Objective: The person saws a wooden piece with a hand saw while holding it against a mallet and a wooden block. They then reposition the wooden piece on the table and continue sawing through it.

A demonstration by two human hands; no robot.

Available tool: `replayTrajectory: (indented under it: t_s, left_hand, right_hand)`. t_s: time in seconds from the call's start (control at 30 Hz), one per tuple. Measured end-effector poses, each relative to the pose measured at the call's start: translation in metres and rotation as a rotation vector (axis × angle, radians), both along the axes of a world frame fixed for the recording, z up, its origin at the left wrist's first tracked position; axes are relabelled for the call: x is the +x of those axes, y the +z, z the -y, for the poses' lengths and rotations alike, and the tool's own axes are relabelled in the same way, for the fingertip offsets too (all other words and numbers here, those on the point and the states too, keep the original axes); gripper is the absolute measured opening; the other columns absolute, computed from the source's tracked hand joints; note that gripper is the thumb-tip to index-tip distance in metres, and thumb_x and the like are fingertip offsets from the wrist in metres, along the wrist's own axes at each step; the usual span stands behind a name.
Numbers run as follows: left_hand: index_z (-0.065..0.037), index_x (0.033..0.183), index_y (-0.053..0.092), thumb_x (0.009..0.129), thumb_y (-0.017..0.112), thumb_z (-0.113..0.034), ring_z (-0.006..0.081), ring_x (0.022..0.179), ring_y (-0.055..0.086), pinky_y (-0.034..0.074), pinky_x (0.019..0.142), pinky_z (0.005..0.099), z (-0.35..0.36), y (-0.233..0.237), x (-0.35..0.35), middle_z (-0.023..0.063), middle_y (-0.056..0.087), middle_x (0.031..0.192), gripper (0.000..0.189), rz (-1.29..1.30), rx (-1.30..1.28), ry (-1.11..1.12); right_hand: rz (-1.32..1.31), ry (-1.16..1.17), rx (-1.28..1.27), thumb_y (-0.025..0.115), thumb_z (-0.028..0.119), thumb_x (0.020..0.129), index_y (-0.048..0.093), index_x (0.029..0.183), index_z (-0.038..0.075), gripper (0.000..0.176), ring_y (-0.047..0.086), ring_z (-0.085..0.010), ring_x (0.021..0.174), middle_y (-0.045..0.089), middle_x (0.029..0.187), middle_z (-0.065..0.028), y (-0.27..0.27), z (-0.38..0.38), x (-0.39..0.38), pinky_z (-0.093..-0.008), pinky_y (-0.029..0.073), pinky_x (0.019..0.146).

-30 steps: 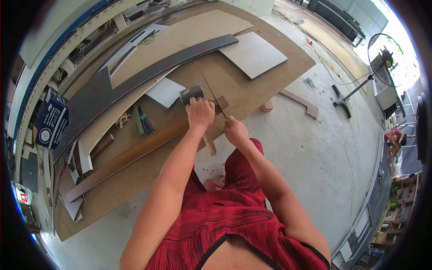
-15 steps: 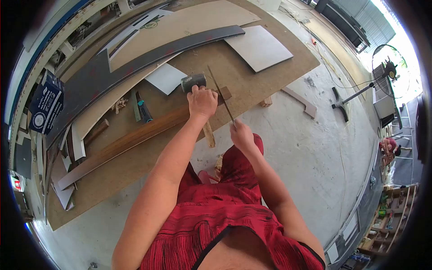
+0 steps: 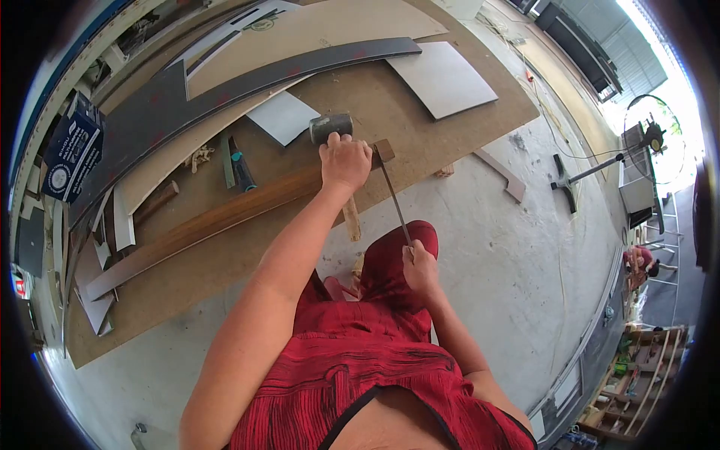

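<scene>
Clenching the thin, probably springy saw [image 3: 395, 201] by its near end in our right hand [image 3: 421, 268], we rest our left hand [image 3: 346, 161], grasp unclear, over the stiff-looking board [image 3: 225, 212] on the table [image 3: 450, 135], best steadied beside the saw.

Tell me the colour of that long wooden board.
The long wooden board is mostly brown; head view.

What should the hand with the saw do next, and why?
I think the right hand could gently push the saw forward, away from the body. That hand is down by the knee, and only the blade's far end seems to be at the wood, so there looks to be room to push. The left hand rests near the blade, so go carefully.
</scene>
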State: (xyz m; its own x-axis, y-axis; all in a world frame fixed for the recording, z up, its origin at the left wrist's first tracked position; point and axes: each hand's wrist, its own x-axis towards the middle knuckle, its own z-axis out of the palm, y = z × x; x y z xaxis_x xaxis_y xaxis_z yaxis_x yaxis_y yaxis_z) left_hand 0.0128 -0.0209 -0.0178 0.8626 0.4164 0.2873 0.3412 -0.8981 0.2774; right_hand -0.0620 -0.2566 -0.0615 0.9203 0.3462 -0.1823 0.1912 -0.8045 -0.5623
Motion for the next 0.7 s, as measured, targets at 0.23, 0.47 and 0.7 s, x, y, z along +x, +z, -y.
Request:
replayTrajectory:
  t_s: [0.23, 0.47, 0.7]
  left_hand:
    - [-0.004, 0.075, 0.067, 0.084, 0.043, -0.025, 0.025, 0.093, 0.051, 0.042, 0.076, 0.0422, 0.001, 0.001, -0.001, 0.0088, 0.062, 0.088, 0.033, -0.018, 0.018, 0.011]
    - [-0.007, 0.072, 0.067, 0.083, 0.045, -0.027, 0.0234, 0.093, 0.048, 0.039, 0.076, 0.0406, -0.001, -0.006, 0.001, 0.0067, 0.061, 0.088, 0.032, 0.008, 0.002, 0.012]
    - [-0.006, 0.073, 0.066, 0.084, 0.044, -0.026, 0.0235, 0.09, 0.049, 0.041, 0.073, 0.0402, 0.0, -0.001, -0.001, 0.0072, 0.061, 0.086, 0.032, 0.015, -0.028, -0.009]
  right_hand:
    - [0.183, 0.1, 0.032, 0.045, 0.024, 0.087, 0.05, 0.085, 0.002, 0.023, 0.056, -0.0438, 0.079, 0.059, 0.077, -0.0248, 0.011, -0.081, 0.079, -0.0524, 0.042, 0.07]
    - [0.128, 0.113, 0.009, 0.045, 0.025, 0.088, 0.048, 0.087, 0.002, 0.023, 0.057, -0.0443, 0.077, 0.059, 0.075, -0.0257, 0.014, -0.043, 0.042, -0.0533, 0.042, 0.067]
    - [0.042, 0.052, -0.021, 0.045, 0.025, 0.089, 0.047, 0.086, 0.002, 0.023, 0.056, -0.0452, 0.074, 0.058, 0.073, -0.0265, 0.0, -0.004, 0.006, -0.0546, 0.041, 0.064]
